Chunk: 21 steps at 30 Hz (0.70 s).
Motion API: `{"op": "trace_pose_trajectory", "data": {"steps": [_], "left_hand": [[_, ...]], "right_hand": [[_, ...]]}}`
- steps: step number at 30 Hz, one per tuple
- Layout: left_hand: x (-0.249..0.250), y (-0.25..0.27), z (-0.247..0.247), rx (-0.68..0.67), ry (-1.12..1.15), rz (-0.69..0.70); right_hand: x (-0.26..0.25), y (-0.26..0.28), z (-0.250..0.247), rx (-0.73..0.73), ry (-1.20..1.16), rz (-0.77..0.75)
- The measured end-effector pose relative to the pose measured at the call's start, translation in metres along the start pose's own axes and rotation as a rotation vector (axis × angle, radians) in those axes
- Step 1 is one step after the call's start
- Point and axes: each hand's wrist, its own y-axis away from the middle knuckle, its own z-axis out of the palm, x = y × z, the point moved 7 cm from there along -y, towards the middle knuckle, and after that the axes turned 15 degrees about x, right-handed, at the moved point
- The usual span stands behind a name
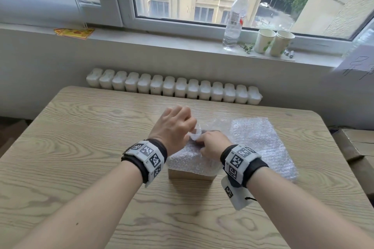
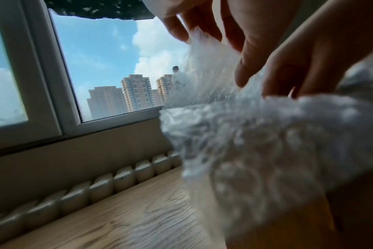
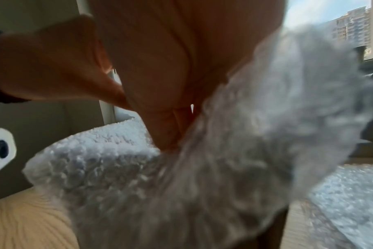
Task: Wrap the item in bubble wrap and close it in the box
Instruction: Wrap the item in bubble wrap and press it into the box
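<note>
I'm looking down at the desk (image 1: 81,137) from the head view, and both hands are working at centre frame, right over the cardboard box (image 1: 189,176). My left hand (image 1: 172,127) sits just above and left of the middle, its fingers (image 2: 248,70) curled down and pinching a raised tuft of bubble wrap (image 1: 188,157). My right hand (image 1: 212,144) is tucked in just to the right of it, nearly touching, fingers bent and clamped on the same gathered fold of wrap. The wrap drapes over the top of the box and hangs a little down its near face; only a brown strip of the box shows below it. The item itself is hidden, though a dark patch shows between the hands that I cannot identify. More bubble wrap lies flat on the desk to the right of centre (image 1: 261,143), spreading out from under the right wrist. In the left wrist view the wrap fills the right half, blurred. The right wrist view is blurred too, all palm and wrap. Along the top of the head view, the windowsill (image 1: 162,40) carries a clear plastic bottle (image 1: 235,20) and two paper cups (image 1: 273,42) at upper right, with a white radiator (image 1: 172,89) below.
</note>
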Motion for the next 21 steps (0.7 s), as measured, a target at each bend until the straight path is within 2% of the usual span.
{"op": "trace_pose_trajectory", "data": {"steps": [3,4,7,9,11,16,19,21], "left_hand": [[0.006,0.0,0.003,-0.011,0.026,0.042],[0.008,-0.001,0.005,-0.061,0.059,0.027],[0.001,0.01,0.03,-0.471,0.104,-0.138],[-0.004,0.021,0.045,-0.625,0.096,-0.2],[-0.006,0.024,0.052,-0.649,0.103,-0.231],[-0.013,0.026,0.054,-0.583,0.137,-0.298],[-0.019,0.026,0.055,-0.607,0.126,-0.355],[-0.018,0.023,0.057,-0.672,0.09,-0.346]], "right_hand": [[0.004,-0.005,0.007,-0.059,-0.036,0.035],[0.004,-0.005,0.009,-0.088,-0.042,0.045],[0.006,-0.003,0.014,-0.153,-0.061,0.067],[0.007,-0.003,0.014,-0.142,-0.109,0.067],[0.011,-0.002,0.011,-0.101,-0.105,0.079],[0.024,-0.001,-0.016,0.091,0.078,0.094],[0.028,0.001,-0.018,0.1,0.051,0.056],[0.031,0.002,-0.015,0.044,-0.051,0.071]]}}
